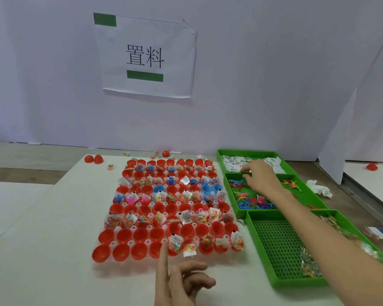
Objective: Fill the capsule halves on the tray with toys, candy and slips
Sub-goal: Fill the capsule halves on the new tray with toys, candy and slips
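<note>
A clear tray in the middle of the table holds rows of red capsule halves and a few blue ones. Many hold candy bags, slips or small toys; several at the front left are bare. My left hand hovers at the tray's front edge, its index finger pointing at the front row, holding nothing. My right hand reaches across to the far green bin of white slips, fingertips pinched at the slips; whether one is held is unclear.
Three green bins line the right side: the slip bin, the toy bin with coloured plastic figures, and the near bin with a few candy bags. Loose red halves lie behind the tray. A paper sign hangs on the wall.
</note>
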Tool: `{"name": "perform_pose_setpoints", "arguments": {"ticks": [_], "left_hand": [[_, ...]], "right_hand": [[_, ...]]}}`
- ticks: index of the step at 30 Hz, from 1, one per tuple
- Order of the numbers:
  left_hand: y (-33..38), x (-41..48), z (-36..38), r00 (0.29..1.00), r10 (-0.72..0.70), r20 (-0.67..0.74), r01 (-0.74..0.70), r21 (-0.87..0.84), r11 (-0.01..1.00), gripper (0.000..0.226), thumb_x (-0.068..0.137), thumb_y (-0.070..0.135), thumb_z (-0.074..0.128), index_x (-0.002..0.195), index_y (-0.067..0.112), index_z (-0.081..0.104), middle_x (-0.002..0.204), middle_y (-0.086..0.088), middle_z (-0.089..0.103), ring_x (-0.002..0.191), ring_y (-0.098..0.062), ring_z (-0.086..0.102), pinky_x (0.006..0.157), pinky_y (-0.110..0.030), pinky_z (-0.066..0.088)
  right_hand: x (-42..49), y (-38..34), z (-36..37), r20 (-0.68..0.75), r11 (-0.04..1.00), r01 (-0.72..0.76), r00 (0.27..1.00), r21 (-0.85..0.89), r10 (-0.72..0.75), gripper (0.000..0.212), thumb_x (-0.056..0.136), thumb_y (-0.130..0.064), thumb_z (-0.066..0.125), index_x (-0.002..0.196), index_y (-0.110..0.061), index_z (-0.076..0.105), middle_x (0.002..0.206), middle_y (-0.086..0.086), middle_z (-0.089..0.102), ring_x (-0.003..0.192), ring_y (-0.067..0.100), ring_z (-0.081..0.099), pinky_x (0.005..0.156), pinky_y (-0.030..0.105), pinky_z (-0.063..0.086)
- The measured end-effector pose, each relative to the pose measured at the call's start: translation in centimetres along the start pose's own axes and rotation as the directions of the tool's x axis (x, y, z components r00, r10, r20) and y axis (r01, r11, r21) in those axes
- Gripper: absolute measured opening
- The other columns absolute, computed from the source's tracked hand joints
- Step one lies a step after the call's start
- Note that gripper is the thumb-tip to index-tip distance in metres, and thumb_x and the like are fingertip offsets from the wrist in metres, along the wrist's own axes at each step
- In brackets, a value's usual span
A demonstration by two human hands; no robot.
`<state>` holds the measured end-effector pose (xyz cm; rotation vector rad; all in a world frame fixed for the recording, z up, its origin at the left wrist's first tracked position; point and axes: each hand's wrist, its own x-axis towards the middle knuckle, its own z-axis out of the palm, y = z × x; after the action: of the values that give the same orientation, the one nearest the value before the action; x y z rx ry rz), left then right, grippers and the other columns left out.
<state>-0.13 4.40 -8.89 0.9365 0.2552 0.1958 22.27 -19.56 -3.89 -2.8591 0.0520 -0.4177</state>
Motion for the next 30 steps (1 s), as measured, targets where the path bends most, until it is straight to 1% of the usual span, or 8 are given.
{"name": "perform_pose_setpoints", "arguments": {"ticks": [3,7,10,12,17,20,25,30], "left_hand": [[0.3,-0.2,0.1,1.000,-0.001,0.009,0.001,0.007,1.000,0.044,0.103,0.001,0.030,0.142,0.016,0.044,0.057,-0.021,0.063,0.036,-0.029,0.056,0.039,-0.025,0.050],[0.8,-0.4,0.2,0.999,0.000,0.044,-0.002,0.030,1.000,0.046,0.101,-0.005,0.031,0.141,0.012,0.045,0.057,-0.020,0.063,0.036,-0.028,0.056,0.040,-0.023,0.050],[0.8,-0.4,0.2,0.999,0.012,0.048,-0.014,0.037,0.999,0.046,0.100,-0.006,0.031,0.139,0.012,0.047,0.057,-0.020,0.063,0.037,-0.028,0.056,0.041,-0.022,0.050],[0.7,-0.4,0.2,0.999,0.016,0.039,-0.016,0.022,1.000,0.047,0.100,-0.007,0.030,0.135,0.016,0.050,0.058,-0.021,0.063,0.037,-0.028,0.056,0.041,-0.022,0.051],[0.2,-0.1,0.2,1.000,0.012,0.018,-0.013,0.020,1.000,0.047,0.099,-0.008,0.030,0.128,0.019,0.053,0.058,-0.021,0.063,0.037,-0.029,0.057,0.041,-0.023,0.051],[0.0,-0.1,0.2,1.000,0.023,0.018,-0.024,0.037,0.999,0.045,0.099,-0.009,0.030,0.129,0.015,0.054,0.059,-0.022,0.063,0.038,-0.029,0.057,0.042,-0.023,0.051],[-0.2,0.1,0.1,0.999,0.040,-0.020,-0.040,0.023,0.999,0.043,0.101,-0.005,0.031,0.118,0.022,0.060,0.058,-0.020,0.063,0.038,-0.029,0.057,0.042,-0.025,0.052],[0.0,0.0,0.0,1.000,0.019,-0.008,-0.019,0.040,0.999,0.038,0.101,-0.006,0.031,0.124,0.011,0.056,0.057,-0.019,0.063,0.037,-0.029,0.057,0.041,-0.025,0.052]], "right_hand": [[0.1,0.4,-0.1,-0.060,0.996,-0.018,0.998,0.091,0.024,0.019,0.092,-0.004,0.065,0.103,-0.012,0.078,0.112,0.007,0.075,0.106,0.021,0.067,0.101,0.038,0.050],[0.2,0.5,-1.1,-0.129,0.976,-0.053,0.988,0.213,0.082,0.016,0.092,-0.008,0.066,0.100,-0.014,0.079,0.106,0.004,0.075,0.096,0.017,0.066,0.091,0.033,0.052],[-0.8,0.4,-2.5,-0.134,0.880,-0.070,0.980,0.469,0.149,0.014,0.089,-0.012,0.073,0.095,-0.023,0.078,0.091,-0.004,0.075,0.085,0.013,0.067,0.073,0.021,0.048],[-2.4,0.3,-3.7,-0.080,0.803,-0.035,0.992,0.595,0.103,0.016,0.087,-0.015,0.076,0.090,-0.030,0.076,0.079,-0.008,0.075,0.076,0.008,0.069,0.067,0.016,0.048],[-7.1,1.0,-5.9,-0.062,0.717,0.006,0.997,0.697,0.052,0.021,0.082,-0.011,0.080,0.086,-0.031,0.077,0.081,-0.009,0.077,0.072,0.008,0.072,0.065,0.013,0.053],[-9.5,2.3,-6.3,-0.059,0.707,-0.021,0.994,0.707,0.088,0.017,0.077,-0.015,0.083,0.082,-0.030,0.078,0.079,-0.007,0.077,0.073,0.009,0.073,0.063,0.012,0.052],[-12.5,4.3,-6.7,0.012,0.724,-0.138,0.984,0.676,0.177,0.015,0.064,-0.040,0.080,0.075,-0.031,0.078,0.079,-0.008,0.076,0.072,0.004,0.070,0.069,0.024,0.050],[-13.2,6.8,-8.4,0.205,0.821,-0.265,0.961,0.506,0.184,0.008,0.070,-0.033,0.085,0.072,-0.034,0.077,0.076,-0.011,0.074,0.073,0.011,0.066,0.067,0.026,0.043]]}}
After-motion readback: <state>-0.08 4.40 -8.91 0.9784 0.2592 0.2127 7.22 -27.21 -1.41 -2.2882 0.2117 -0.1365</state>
